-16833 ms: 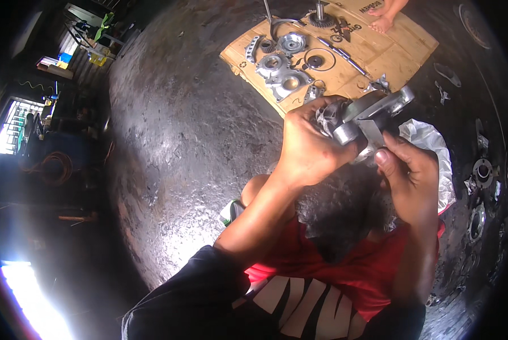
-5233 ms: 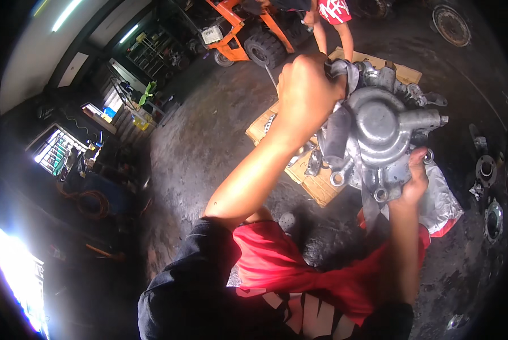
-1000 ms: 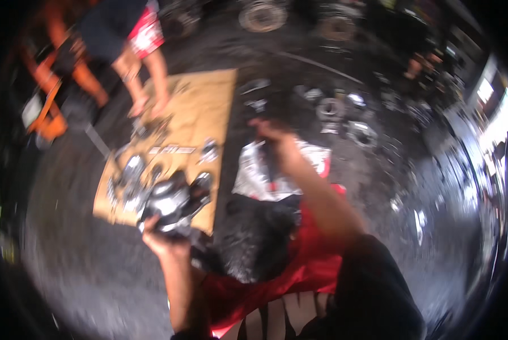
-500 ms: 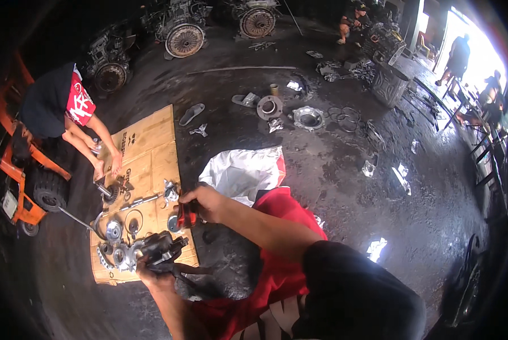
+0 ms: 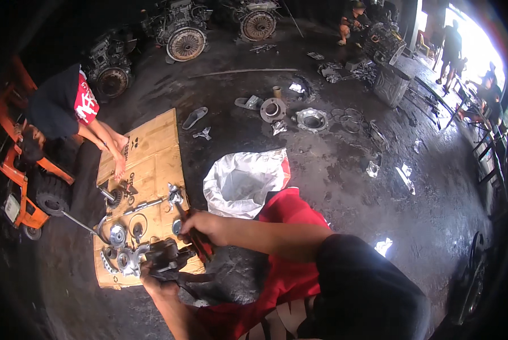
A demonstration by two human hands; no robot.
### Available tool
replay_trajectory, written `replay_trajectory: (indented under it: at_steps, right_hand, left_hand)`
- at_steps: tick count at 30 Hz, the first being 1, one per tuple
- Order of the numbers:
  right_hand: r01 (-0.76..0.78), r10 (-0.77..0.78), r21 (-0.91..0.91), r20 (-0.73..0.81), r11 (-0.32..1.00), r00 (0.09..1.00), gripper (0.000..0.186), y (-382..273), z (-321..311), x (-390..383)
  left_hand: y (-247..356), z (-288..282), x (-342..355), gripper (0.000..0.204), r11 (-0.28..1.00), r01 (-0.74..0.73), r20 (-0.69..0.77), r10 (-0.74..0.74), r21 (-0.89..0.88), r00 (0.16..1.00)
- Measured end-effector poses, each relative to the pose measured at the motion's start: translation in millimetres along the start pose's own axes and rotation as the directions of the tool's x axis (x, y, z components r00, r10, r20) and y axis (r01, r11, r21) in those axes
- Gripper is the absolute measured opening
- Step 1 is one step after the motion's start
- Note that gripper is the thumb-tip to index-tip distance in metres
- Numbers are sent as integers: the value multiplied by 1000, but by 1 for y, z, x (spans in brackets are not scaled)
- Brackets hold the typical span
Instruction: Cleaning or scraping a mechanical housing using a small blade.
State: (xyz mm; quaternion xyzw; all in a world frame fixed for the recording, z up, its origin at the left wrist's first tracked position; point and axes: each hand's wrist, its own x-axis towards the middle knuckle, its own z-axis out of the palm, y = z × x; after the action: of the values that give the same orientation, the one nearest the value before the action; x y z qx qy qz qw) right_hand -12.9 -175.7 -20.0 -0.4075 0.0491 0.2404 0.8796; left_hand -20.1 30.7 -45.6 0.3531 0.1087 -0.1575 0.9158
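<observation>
My left hand grips a dark cast metal part from below, with a fork-like arm jutting to the right. Above and to the right of it, my right hand is closed around a slim tool with a red handle; motion blurs its exact kind. The tool slants past the right side of the metal part, and I cannot tell whether they touch. Beneath them lies a flattened cardboard sheet, bearing a silver housing, a toothed gear on a shaft, and a thin metal ring.
A white woven sack stands open beyond my right forearm. At the left, a co-worker bends over the cardboard beside an orange vehicle. A flanged hub, a slipper and several engines lie farther back on the dark floor.
My right hand has swung the red-handled tool lower, toward the dark metal part. The co-worker's hands have shifted on the cardboard. The view has moved slightly.
</observation>
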Motion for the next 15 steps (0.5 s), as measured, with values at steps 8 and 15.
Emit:
replay_trajectory:
  at_steps: [8, 15]
  right_hand:
    - [605, -541, -717, 374, 347, 753, 21, 15, -15, 39]
    - [451, -284, -888, 411, 92, 866, 34, -6, 28, -28]
  left_hand:
    - [7, 26, -17, 46, 995, -86, 14, 85, 59, 996]
    - [-3, 24, -23, 23, 973, -198, -300, 155, -119, 941]
